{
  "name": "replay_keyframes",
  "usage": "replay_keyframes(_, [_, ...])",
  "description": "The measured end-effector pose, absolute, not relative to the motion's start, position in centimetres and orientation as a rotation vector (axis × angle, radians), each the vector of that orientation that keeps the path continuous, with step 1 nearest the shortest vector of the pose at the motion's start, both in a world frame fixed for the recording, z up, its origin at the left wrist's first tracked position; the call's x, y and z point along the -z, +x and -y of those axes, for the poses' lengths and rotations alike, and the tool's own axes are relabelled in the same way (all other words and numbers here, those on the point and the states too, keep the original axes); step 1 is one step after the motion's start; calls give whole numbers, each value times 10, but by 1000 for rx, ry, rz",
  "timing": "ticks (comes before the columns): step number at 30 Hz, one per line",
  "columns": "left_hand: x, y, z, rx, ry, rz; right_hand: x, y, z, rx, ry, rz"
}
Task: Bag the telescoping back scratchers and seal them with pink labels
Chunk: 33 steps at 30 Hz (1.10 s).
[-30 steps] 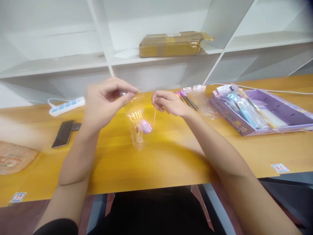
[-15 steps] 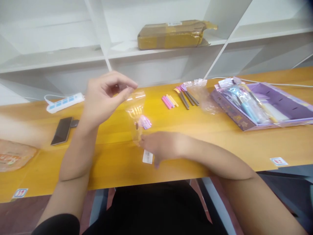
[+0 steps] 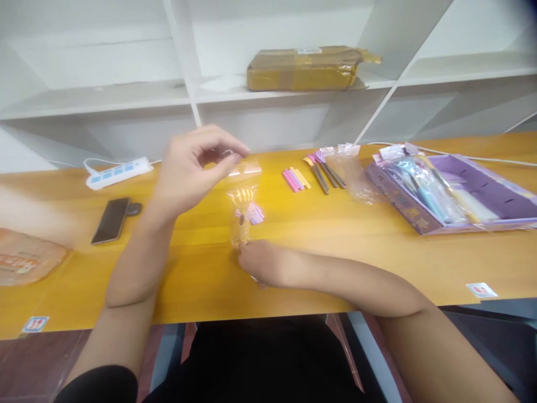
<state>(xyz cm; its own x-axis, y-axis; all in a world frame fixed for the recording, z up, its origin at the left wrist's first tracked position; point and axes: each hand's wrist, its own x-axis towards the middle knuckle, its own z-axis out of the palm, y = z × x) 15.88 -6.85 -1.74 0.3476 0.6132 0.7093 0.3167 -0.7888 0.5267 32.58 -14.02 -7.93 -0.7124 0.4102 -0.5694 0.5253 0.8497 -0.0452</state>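
Observation:
My left hand (image 3: 201, 159) pinches the top edge of a clear plastic bag (image 3: 247, 170), holding it upright above the table. Inside the bag is what looks like a small back scratcher (image 3: 244, 197) with yellow curved prongs and a short metal shaft. My right hand (image 3: 265, 263) is closed at the bag's bottom end, its fingertips partly hidden. Pink-and-white striped pieces (image 3: 254, 214) lie just behind the bag. Under my right hand, a white label is almost wholly covered.
Pink and yellow sticks (image 3: 296, 179) and several metal-handled scratchers (image 3: 327, 172) lie beyond, beside an crumpled plastic bag (image 3: 354, 176). At right stands a purple box (image 3: 403, 204) with packaged items. A phone (image 3: 111, 221), power strip (image 3: 119, 173) and orange package (image 3: 29, 257) are left; a taped parcel (image 3: 300, 73) sits on the shelf.
My right hand has drawn in under the bag, its fingers now curled closed and covering most of the white label. My left hand keeps its pinch; the view has shifted slightly.

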Motion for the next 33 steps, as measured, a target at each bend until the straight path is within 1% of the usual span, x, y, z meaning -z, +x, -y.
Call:
replay_keyframes(5, [18,159,68,-1418,2308,-797,77,327,138,371,723,-2402])
replay_keyframes(9, [18,159,67,-1426,2278,-802,79,342,132,519,678,-2534])
replay_keyframes(15, [16,156,69,-1434,2262,-800,46,395,130,971,640,-3157])
replay_keyframes(19, [17,156,70,-1455,2211,-771,28,419,128,1391,834,-3496])
replay_keyframes(21, [17,157,70,-1460,2194,-755,25,423,125,1507,929,-3636])
replay_keyframes(23, [18,158,71,-1452,2195,-741,25,424,121,1492,1021,-3756])
replay_keyframes(26, [17,160,73,-1430,2202,-744,27,426,113,1297,1183,-3860])
replay_keyframes(28, [16,161,75,-1415,2202,-752,28,427,107,1217,1214,-3879])
replay_keyframes(30, [16,161,77,-1405,2213,-744,30,429,101,1249,1122,-3904])
replay_keyframes(33, [16,160,78,-1400,2240,-737,33,430,92,1390,943,-3904])
